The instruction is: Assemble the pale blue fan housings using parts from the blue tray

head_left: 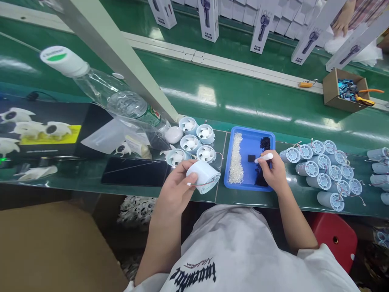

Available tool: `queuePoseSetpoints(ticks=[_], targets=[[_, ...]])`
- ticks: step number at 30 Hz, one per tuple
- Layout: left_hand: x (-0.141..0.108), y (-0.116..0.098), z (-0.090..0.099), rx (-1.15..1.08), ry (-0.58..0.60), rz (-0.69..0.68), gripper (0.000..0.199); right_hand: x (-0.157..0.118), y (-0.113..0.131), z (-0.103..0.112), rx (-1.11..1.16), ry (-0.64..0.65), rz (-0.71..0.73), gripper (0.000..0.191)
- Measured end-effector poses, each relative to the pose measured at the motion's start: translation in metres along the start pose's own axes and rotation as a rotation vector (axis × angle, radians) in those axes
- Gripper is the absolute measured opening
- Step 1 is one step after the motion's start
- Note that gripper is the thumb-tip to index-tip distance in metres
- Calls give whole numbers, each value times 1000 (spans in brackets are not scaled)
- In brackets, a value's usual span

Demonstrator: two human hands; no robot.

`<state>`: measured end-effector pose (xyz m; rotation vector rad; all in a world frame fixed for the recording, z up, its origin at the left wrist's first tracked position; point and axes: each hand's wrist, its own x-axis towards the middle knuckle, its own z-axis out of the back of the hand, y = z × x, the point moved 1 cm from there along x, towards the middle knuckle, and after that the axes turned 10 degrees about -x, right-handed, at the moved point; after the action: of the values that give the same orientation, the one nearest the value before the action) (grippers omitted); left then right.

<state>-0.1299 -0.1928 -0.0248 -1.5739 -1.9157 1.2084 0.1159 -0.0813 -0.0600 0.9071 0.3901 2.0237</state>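
Note:
My left hand (178, 184) is wrapped round a light-blue cylindrical fan housing (203, 174), tilted above the bench edge, with a thin wire under my thumb. My right hand (275, 172) pinches a short white pen-like tool (263, 157) over a blue tray (249, 138). Near the tool's tip is a small black square piece (251, 158); whether they touch I cannot tell. A strip of tiny whitish parts (236, 160) lies along the tray's left side. Tiny black parts (265, 142) are heaped on its right, partly hidden by my hand.
Several fan housings with white blades (190, 143) stand left of the tray, beside a plastic bottle (121, 97). More wired housings (322, 162) lie to the right. Beyond are a metal post (121, 48), a cardboard box (331, 87) and another person's hand (343, 22). A red stool (334, 235) is below.

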Motion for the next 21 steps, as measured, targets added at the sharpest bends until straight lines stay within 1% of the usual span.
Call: queuePoseSetpoints(ticks=[3, 5, 6, 8, 10, 11, 13, 15, 17, 21], targets=[[3, 2, -5, -87, 3, 59, 49, 9, 3, -3, 32, 16, 11, 8], [5, 5, -9, -132, -38, 43, 49, 12, 10, -5, 59, 31, 3, 7], [5, 7, -11, -155, -72, 27, 50, 11, 16, -4, 81, 9, 5, 7], [6, 11, -15, -192, -134, 3, 51, 8, 31, 0, 157, -91, 26, 6], [5, 15, -21, -202, -153, 1, 52, 1, 50, 8, 262, -193, 59, 8], [5, 16, -24, -197, -151, -1, 52, -3, 59, 11, 309, -221, 70, 10], [3, 19, -30, -180, -139, -20, 52, -9, 73, 17, 382, -213, 82, 15], [1, 21, -35, -170, -128, -36, 51, -13, 81, 19, 421, -168, 93, 17], [0, 23, -39, -172, -121, -41, 49, -15, 83, 18, 433, -143, 100, 17], [-4, 24, -46, -178, -123, -40, 50, -17, 79, 15, 441, -154, 84, 16]])
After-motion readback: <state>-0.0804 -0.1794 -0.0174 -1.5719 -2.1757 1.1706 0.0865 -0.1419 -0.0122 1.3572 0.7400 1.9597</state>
